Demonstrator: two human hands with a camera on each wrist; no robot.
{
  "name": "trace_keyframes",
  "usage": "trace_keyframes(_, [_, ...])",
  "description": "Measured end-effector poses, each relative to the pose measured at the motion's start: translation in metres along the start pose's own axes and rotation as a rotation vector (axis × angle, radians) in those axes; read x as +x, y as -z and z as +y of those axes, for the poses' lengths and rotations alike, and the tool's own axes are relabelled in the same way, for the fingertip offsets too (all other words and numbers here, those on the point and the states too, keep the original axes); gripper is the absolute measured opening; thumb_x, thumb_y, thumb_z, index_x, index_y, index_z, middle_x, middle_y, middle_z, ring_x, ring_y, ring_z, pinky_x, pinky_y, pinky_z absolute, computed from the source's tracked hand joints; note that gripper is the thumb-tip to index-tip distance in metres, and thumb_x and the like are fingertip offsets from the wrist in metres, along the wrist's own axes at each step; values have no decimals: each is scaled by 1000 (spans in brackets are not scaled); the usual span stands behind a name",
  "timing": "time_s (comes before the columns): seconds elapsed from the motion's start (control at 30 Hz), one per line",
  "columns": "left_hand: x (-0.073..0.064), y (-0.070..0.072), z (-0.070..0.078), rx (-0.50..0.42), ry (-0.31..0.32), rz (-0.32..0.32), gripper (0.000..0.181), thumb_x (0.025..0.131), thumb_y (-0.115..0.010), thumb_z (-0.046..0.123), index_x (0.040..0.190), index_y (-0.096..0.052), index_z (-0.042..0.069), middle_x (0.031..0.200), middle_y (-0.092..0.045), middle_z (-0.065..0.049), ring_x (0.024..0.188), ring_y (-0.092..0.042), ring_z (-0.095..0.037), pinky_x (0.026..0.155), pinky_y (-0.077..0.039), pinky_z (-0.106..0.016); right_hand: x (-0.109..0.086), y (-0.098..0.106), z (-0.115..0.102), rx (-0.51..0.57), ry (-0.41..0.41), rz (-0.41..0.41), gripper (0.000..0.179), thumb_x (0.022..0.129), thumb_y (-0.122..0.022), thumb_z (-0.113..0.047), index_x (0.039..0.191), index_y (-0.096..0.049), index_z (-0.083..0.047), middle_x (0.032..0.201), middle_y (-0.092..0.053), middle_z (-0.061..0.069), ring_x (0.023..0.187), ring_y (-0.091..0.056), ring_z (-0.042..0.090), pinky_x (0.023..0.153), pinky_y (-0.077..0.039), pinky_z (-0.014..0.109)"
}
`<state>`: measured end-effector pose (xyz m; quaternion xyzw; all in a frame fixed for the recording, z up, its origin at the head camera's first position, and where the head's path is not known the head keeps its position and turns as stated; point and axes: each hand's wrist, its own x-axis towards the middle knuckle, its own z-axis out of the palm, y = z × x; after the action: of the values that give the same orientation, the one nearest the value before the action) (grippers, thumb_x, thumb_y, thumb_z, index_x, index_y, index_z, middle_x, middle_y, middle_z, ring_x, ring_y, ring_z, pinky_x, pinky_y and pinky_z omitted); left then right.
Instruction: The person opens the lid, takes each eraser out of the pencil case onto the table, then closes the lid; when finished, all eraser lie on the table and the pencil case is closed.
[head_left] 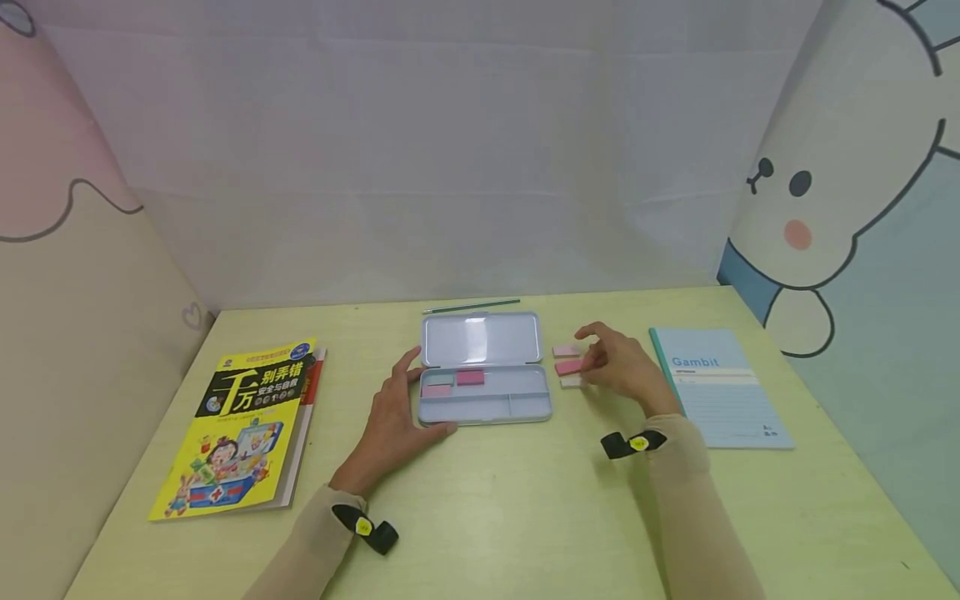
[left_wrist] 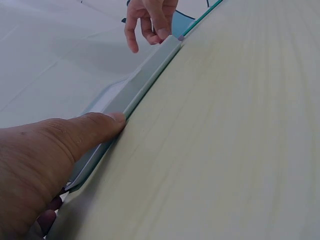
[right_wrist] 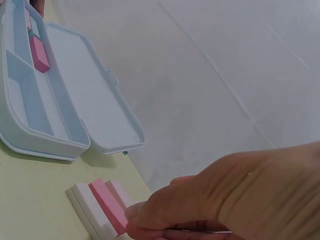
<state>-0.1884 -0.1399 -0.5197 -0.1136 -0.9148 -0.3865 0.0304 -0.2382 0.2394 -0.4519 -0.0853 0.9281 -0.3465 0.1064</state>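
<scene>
Nearest, at the left of the desk (head_left: 495, 508), a yellow book (head_left: 228, 442) is laid over a second book (head_left: 313, 383). The left end of the pencil case (head_left: 468, 408) is clasped by the left hand (head_left: 390, 421), thumb set against the front wall, fingers bent round the end; the case is presumably being steadied. At the right, a notebook (head_left: 723, 408) is laid flat, well apart from the case.

Right of the case, three erasers are ranged near to far: white eraser (head_left: 570, 382), bright pink eraser (head_left: 567, 367), pale pink eraser (head_left: 566, 352). The bright pink eraser is pinched at its right end by the right hand (head_left: 618, 367), grip closed between thumb and finger; whether it is lifted clear cannot be told.

Erasers are held only in the rear compartment: light pink eraser (head_left: 436, 390) at left, pale green eraser (head_left: 441, 379) just behind it, dark pink eraser (head_left: 470, 377) nearer the middle. Three in, three out: by count, the work is judged half done.

Farther, the lid (head_left: 510, 337) is folded back open. Beyond, a pencil (head_left: 472, 307) is seen; whether it belongs inside cannot be told.
</scene>
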Motion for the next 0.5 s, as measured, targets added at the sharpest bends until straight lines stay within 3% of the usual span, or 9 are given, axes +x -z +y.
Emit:
trace_keyframes(0.23, [0, -1, -2, 7, -15, 11, 127, 74, -98, 33, 170, -15, 23, 155, -60, -18, 140, -54, -41, 120, -36, -67, -4, 4, -10, 65, 33, 110, 50, 100, -70, -9, 147, -54, -8, 114, -75, 15, 107, -72, 30, 96, -54, 45])
trace_keyframes(0.5, [0, 0, 1, 1, 8, -4, 127, 75, -97, 35, 170, -15, 24, 157, -59, -16, 142, -53, -41, 123, -34, -67, -4, 0, -27, 197, 71, 89, 47, 101, -69, -13, 146, -55, -11, 134, -73, 21, 125, -71, 38, 108, -54, 55])
